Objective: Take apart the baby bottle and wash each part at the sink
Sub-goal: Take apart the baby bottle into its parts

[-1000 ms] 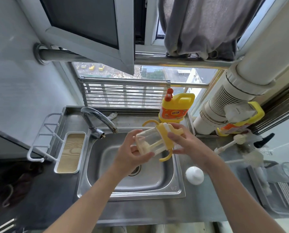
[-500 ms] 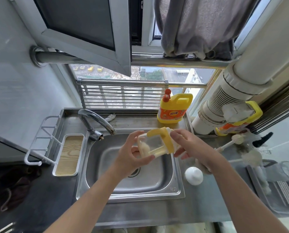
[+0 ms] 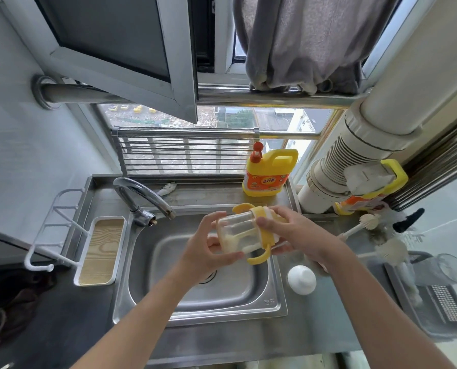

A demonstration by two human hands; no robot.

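A clear baby bottle (image 3: 236, 233) with a little milky liquid and a straw inside lies on its side in the air above the steel sink (image 3: 195, 312). My left hand (image 3: 208, 251) grips its clear body at the base end. Around the bottle's neck sits a yellow collar with two handles (image 3: 263, 235), and my right hand (image 3: 293, 233) is closed around that top end. The nipple end is hidden under my right palm. A white dome-shaped cap (image 3: 301, 279) rests on the counter right of the sink.
The curved faucet (image 3: 144, 198) stands at the sink's back left. A yellow dish soap bottle (image 3: 268, 171) is on the back ledge. Bottle brushes (image 3: 368, 222) and a drying tray (image 3: 440, 304) lie to the right. A white rack with a wood-patterned tray (image 3: 99, 251) sits left.
The collar with its handles has turned around the bottle between my hands. One handle now points up at the back and one down at the front. The bottle stays over the sink.
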